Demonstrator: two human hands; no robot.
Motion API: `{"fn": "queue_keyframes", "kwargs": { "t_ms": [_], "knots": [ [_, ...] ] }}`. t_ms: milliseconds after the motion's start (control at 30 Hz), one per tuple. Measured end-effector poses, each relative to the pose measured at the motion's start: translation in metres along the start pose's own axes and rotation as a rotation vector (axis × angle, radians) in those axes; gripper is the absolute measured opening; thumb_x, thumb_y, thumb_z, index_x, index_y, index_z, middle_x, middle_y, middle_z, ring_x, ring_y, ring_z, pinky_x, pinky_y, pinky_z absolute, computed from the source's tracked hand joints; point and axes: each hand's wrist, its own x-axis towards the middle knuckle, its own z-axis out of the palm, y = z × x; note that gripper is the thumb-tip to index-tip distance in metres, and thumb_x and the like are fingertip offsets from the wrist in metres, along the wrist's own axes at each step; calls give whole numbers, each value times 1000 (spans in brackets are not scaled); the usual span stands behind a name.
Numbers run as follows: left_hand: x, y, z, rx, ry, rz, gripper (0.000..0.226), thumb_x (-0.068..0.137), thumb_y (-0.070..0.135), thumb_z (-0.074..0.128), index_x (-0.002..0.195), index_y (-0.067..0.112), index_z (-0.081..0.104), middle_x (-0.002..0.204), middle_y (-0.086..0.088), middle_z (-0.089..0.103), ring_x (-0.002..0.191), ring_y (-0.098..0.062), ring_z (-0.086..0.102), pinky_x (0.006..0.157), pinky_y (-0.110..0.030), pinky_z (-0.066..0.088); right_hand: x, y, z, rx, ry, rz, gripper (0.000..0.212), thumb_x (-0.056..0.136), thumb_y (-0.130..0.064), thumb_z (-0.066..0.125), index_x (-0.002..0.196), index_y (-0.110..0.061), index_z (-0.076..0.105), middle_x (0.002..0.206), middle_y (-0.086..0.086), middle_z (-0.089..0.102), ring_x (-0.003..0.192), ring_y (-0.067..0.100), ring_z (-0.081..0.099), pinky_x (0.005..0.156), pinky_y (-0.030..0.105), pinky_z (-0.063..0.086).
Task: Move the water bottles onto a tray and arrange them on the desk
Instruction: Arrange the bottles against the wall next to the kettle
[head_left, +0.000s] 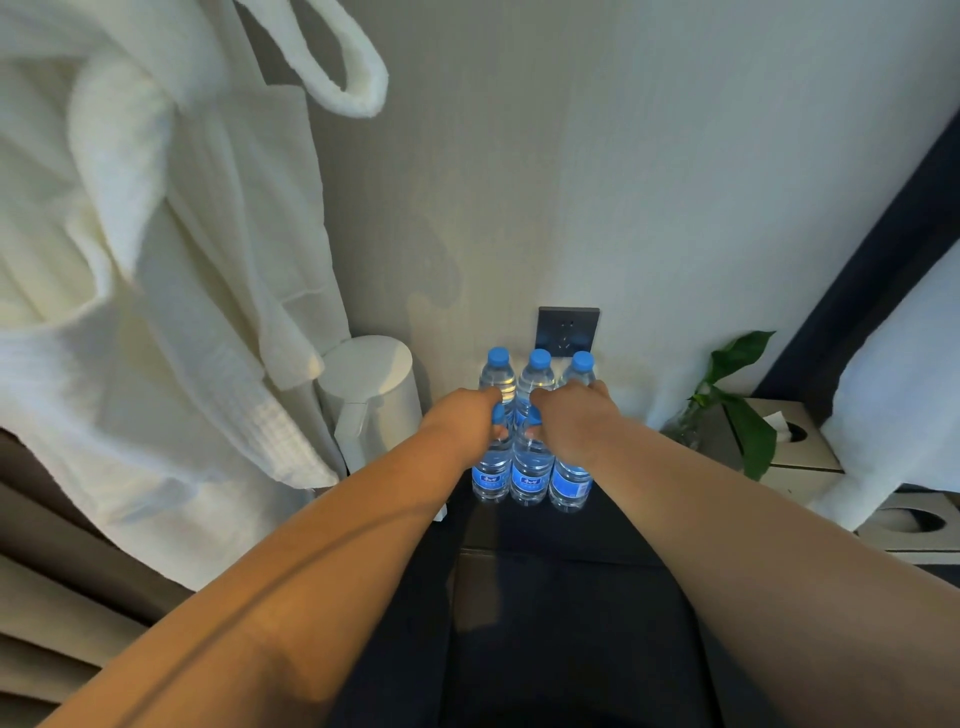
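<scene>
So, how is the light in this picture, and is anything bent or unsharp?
Head view: soft, dim light; the water bottles glow bluish; a faint shadow lies on the wall above them; the wide lens stretches the picture's edges; the bathrobe at left looks smeared.

Clear bottles (530, 467) with blue caps and labels, white bathrobe (156, 260), green plant (743, 395), dark desk (545, 571).

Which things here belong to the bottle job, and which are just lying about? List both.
Job: water bottles; left hand and right hand, both gripping bottles.
Lying about: white bathrobe; white kettle; wall socket; plant; tissue box.
</scene>
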Motion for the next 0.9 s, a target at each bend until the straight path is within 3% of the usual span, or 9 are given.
{"fn": "queue_keyframes", "kwargs": {
  "t_ms": [133, 300, 367, 500, 567, 733, 900],
  "knots": [
    [2, 3, -4, 5, -34, -1, 37, 98, 32, 66, 131, 18, 55, 113, -12, 65, 98, -29, 63, 78, -39, 49, -1, 1, -1, 33, 19, 7, 28, 105, -46, 57, 119, -22, 57, 83, -7, 50, 108, 26, 59, 108, 44, 32],
    [13, 3, -3, 1, -62, -25, 37, 100, 27, 62, 134, 17, 52, 112, -8, 63, 92, -23, 60, 75, -34, 45, 8, 2, 0, 47, 12, 42, 25, 106, -41, 55, 122, -22, 56, 96, -1, 61, 110, 27, 61, 108, 41, 33],
    [19, 4, -6, 15, -69, -27, 37, 100, 27, 63, 133, 15, 53, 116, -12, 64, 98, -27, 62, 78, -35, 46, 14, 4, 0, 30, 10, 43, 29, 106, -39, 54, 129, -21, 54, 101, 0, 65, 110, 27, 62, 107, 41, 34],
    [32, 3, -8, 14, -61, -22, 40, 99, 29, 64, 135, 15, 52, 119, -15, 64, 103, -30, 63, 78, -35, 46, 25, 8, 5, 66, 37, 38, 38, 106, -40, 53, 139, -22, 50, 80, -7, 45, 109, 28, 58, 93, 36, 35],
    [37, 1, -8, 15, -43, -10, 44, 99, 28, 64, 139, 15, 51, 121, -15, 64, 104, -31, 63, 80, -36, 47, 31, 10, 8, 61, 49, 36, 38, 105, -39, 55, 139, -22, 50, 73, -9, 39, 98, 26, 57, 92, 37, 36],
    [46, -3, -7, 6, -15, 7, 53, 100, 32, 65, 147, 17, 48, 125, -16, 64, 109, -33, 64, 85, -38, 49, 44, 16, 15, 63, 68, 56, 34, 104, -42, 53, 133, -25, 54, 70, -10, 43, 81, 23, 46, 94, 38, 37],
    [44, -6, -4, 5, 17, 2, 39, 98, 33, 67, 131, 14, 56, 115, -14, 67, 91, -25, 58, 74, -34, 41, 47, 16, 19, 50, 81, 49, 35, 104, -44, 53, 134, -26, 54, 69, -10, 44, 78, 22, 47, 98, 39, 36]
  ]
}}
